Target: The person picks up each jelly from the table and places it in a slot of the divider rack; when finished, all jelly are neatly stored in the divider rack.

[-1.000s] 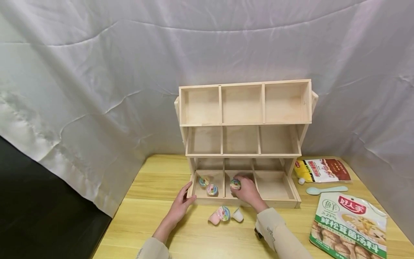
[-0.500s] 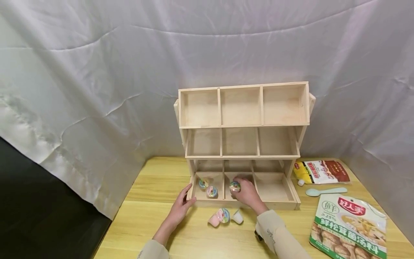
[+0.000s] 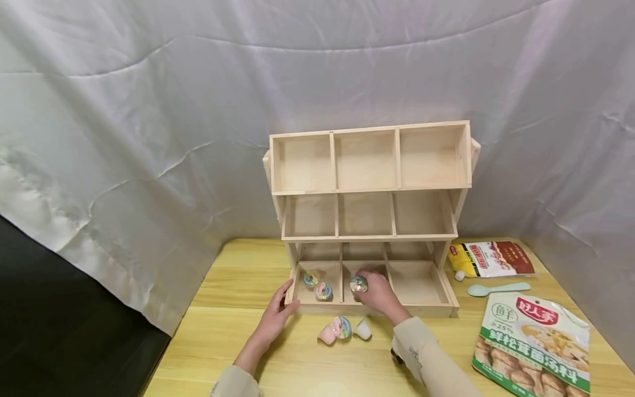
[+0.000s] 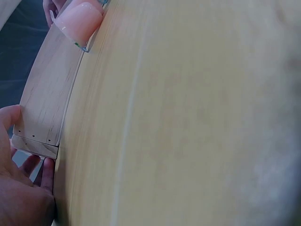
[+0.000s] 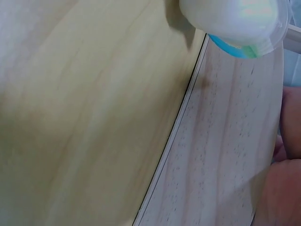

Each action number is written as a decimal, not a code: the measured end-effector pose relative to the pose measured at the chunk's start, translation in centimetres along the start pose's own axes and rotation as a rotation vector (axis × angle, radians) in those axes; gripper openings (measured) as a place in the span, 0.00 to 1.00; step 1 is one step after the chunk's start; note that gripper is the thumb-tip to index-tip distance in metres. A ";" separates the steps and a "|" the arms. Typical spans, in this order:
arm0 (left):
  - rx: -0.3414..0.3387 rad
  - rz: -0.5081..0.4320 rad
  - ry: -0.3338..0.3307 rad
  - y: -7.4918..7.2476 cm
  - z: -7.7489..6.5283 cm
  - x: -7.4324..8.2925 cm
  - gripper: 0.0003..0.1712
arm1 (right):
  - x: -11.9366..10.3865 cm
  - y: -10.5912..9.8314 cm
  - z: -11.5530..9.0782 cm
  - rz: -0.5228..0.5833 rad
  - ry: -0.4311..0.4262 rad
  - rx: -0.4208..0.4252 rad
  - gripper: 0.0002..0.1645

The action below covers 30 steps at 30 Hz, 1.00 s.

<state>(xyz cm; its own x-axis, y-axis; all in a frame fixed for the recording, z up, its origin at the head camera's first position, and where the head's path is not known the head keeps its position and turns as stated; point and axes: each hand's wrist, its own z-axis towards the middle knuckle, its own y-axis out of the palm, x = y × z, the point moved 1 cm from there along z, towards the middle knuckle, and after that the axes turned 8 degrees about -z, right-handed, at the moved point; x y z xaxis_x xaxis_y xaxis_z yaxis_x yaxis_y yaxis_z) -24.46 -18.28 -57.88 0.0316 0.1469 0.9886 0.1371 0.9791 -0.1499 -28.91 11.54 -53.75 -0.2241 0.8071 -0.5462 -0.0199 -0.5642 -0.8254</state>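
In the head view a three-tier wooden display rack (image 3: 342, 310) stands on the table, each tier split into three compartments. My left hand (image 3: 272, 322) holds its lower left front corner; in the left wrist view, the thumb is on one side of the board's end and the fingers on the other. My right hand (image 3: 379, 293) grips a jelly cup (image 3: 359, 284) with a colourful lid inside the bottom middle compartment. Two similar cups, one yellowish (image 3: 311, 279) and one pinkish (image 3: 323, 291), lie in the bottom left compartment.
Before the rack lie a pink cup (image 3: 327, 334), a cup with its printed lid showing (image 3: 342, 327) and a white cup (image 3: 363, 329). At right are a spouted pouch (image 3: 501, 259), a pale blue spoon (image 3: 498, 288) and a green-white food packet (image 3: 533, 342). Grey cloth (image 3: 149, 138) hangs behind.
The view shifts slightly with the head. Both hands keep their places, the right one still on the jelly cup in the bottom middle compartment.
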 end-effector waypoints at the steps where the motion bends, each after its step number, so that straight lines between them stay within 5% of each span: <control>1: -0.001 0.000 -0.002 0.0 -0.1 0.0 0.37 | 0.0 0.0 -0.1 -0.002 0.003 -0.007 0.31; 20: 0.004 0.000 -0.019 0.1 -1.3 -1.0 0.37 | 0.0 0.6 -1.1 -0.023 0.006 -0.023 0.30; 30: -0.001 0.014 0.016 -0.2 0.2 0.4 0.36 | -0.4 -2.8 -1.5 0.016 -0.043 0.018 0.32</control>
<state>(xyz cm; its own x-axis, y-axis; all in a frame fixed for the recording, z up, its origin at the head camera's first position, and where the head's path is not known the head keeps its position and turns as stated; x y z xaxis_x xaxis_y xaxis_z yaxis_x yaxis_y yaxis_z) -24.64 -18.35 -57.46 0.0496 0.1582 0.9862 0.1371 0.9770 -0.1636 -27.31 13.04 -51.45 -0.2658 0.7902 -0.5522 -0.0338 -0.5801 -0.8138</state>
